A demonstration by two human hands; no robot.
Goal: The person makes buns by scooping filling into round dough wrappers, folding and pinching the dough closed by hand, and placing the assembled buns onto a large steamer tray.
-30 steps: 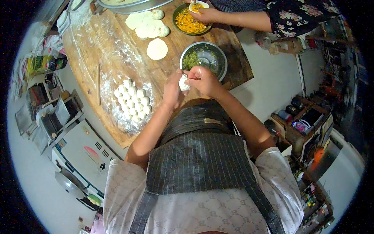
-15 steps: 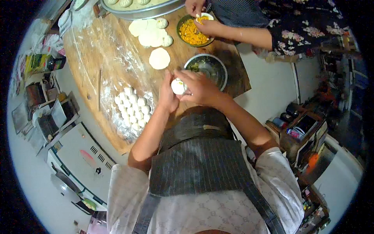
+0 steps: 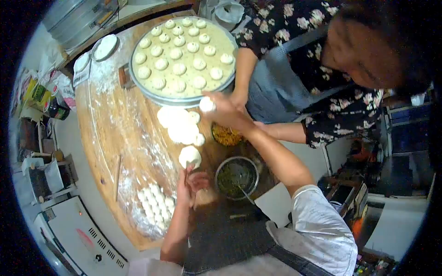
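Note:
My right hand [image 3: 226, 112] is closed around a white filled bun [image 3: 207, 104] over the near edge of the large round steamer tray [image 3: 172, 100], which holds rows of small pleated buns. Lower down, my left hand [image 3: 190, 185] has its fingers apart, with one fingertip at the near edge of a round dough wrapper [image 3: 189, 157]. Beyond that wrapper lies a group of overlapping wrappers [image 3: 177, 126]. A bowl of yellow-orange filling [image 3: 226, 135] is partly hidden under my right forearm.
A metal bowl [image 3: 224, 189] with a spoon stands right of my left hand. Several floured dough pieces [image 3: 156, 207] lie at the near left, beside a thin rolling stick [image 3: 118, 177]. A co-worker in a floral sleeve [image 3: 340, 124] leans in from the right.
My right hand has carried the bun away to the steamer tray. My left hand has left the bun and reached the single wrapper. The view has tilted up, showing more of the tray.

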